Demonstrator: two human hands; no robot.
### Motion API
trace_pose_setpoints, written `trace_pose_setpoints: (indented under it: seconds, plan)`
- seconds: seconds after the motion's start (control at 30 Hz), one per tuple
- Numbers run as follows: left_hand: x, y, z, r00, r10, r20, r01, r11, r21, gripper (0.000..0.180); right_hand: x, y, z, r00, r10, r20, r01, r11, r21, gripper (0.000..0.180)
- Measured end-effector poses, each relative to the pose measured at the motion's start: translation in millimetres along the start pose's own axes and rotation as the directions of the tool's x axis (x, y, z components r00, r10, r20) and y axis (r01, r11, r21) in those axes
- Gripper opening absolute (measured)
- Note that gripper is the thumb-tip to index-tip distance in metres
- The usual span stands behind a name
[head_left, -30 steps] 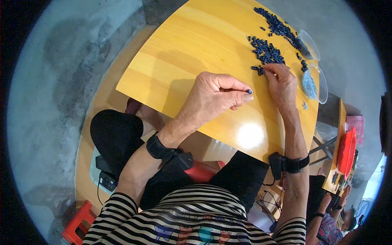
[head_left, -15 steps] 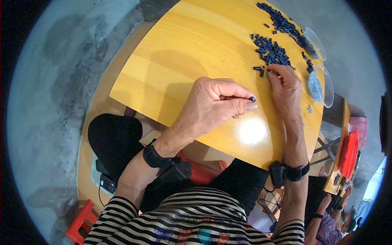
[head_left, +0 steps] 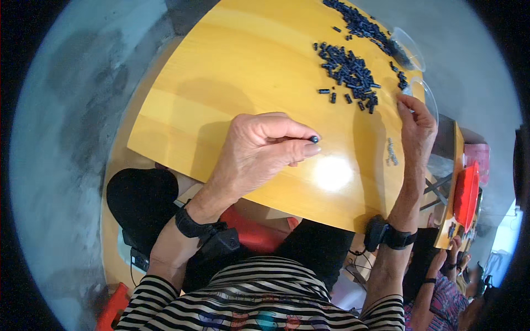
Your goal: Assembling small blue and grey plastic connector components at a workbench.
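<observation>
My left hand (head_left: 270, 140) is closed over the middle of the yellow table, thumb and forefinger pinching a small dark cylindrical piece (head_left: 313, 139) whose rounded end sticks out at the fingertips. Farther right, my right hand (head_left: 419, 124) is at a clear plastic container (head_left: 432, 95) and covers most of it. Its fingers are bent together; whatever lies between them is too small or hidden to make out. A loose heap of short dark cylinders (head_left: 350, 71) lies on the table, left of the right hand. Small thin silvery pieces (head_left: 391, 153) lie beside the right wrist.
A longer dark heap (head_left: 359, 25) reaches to a second clear container (head_left: 407, 49) at the far edge. The yellow table (head_left: 221, 71) curves near a grey wall at left. On another table at right is a red tray (head_left: 467, 196), with a co-worker's arms (head_left: 428, 278) nearby.
My right hand has moved from the near edge of the dark heap to the clear container. My left hand still pinches the dark piece. The whole view has shifted a little.
</observation>
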State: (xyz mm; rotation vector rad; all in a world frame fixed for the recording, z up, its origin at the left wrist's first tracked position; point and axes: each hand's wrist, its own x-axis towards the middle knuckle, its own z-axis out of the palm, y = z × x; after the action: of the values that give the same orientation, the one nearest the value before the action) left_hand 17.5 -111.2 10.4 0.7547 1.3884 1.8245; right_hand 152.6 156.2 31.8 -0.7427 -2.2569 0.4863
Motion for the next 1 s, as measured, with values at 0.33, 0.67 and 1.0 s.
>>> trace_pose_setpoints:
  seconds: [0.33, 0.67, 1.0]
  plan:
    - [1.8, -2.0, 1.3, 1.000, 0.025, -0.003, -0.025, 0.999, 0.031, 0.012, -9.1, -11.5, 7.3, 0.973, -0.027, 0.231, 0.066, 0.984, -0.165, 0.016]
    - [4.3, -1.8, 1.3, 1.000, 0.027, 0.005, -0.027, 0.998, 0.060, 0.012, -27.8, -16.9, 13.2, 0.967, -0.081, 0.243, 0.120, 0.981, -0.149, 0.019]
    - [4.9, 0.0, 1.1, 0.999, 0.036, 0.034, -0.040, 0.993, 0.115, 0.013, -6.7, -19.0, 2.4, 0.960, -0.118, 0.255, 0.129, 0.991, -0.027, 0.015]
